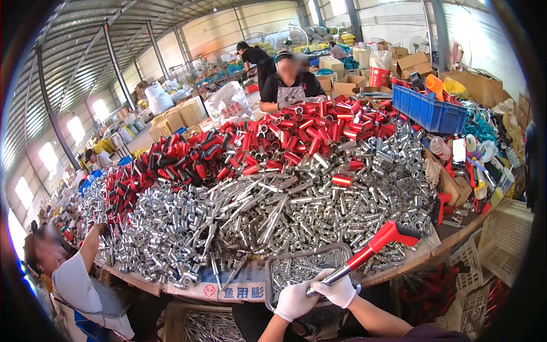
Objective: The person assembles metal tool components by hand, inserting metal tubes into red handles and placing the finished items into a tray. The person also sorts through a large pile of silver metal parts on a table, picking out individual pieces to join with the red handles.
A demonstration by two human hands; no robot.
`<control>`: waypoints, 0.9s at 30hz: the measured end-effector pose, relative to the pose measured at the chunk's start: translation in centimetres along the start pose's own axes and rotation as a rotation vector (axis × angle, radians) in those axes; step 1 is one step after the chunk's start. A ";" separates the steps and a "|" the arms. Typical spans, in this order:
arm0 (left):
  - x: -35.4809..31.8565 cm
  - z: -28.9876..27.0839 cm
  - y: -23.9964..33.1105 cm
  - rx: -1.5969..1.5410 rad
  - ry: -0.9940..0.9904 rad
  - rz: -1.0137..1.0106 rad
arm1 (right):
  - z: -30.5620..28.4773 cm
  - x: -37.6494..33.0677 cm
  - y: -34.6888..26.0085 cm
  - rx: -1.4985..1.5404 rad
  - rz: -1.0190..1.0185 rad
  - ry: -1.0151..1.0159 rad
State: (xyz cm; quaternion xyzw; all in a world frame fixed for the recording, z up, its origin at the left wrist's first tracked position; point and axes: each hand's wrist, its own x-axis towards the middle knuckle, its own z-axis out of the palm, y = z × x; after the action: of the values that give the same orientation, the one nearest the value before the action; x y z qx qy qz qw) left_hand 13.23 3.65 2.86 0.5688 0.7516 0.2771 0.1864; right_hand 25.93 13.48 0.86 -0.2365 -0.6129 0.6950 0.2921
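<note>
My right hand [337, 289], in a white glove, is wrapped round the silver tube of a red-handled tool [362, 256]. The tool slants up to the right, with a red sleeve and an angled red and black grip at its far end. My left hand [294, 300], also gloved in white, is closed at the tube's lower end; whether it holds a small part there is hidden. Just beyond both hands a grey tray [268, 285] of small metal pieces sits at the table's near edge. Behind it spreads a heap of silver metal parts [342, 214].
Red tubes [296, 134] and red-black grips [171, 162] pile up at the back. A blue crate [427, 108] stands at the far right, above a phone [458, 151]. White plastic baskets [504, 233] stack beside the table. One person [85, 285] sits left, another [288, 85] opposite.
</note>
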 end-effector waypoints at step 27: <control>0.0 0.8 -0.8 0.012 0.070 0.032 | 0.0 0.2 -0.6 0.020 -0.013 -0.016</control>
State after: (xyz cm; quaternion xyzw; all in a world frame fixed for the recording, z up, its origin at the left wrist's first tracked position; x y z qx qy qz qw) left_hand 13.08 3.67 1.78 0.5718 0.7502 0.2951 0.1520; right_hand 25.80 13.67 1.50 -0.2238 -0.6097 0.7012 0.2939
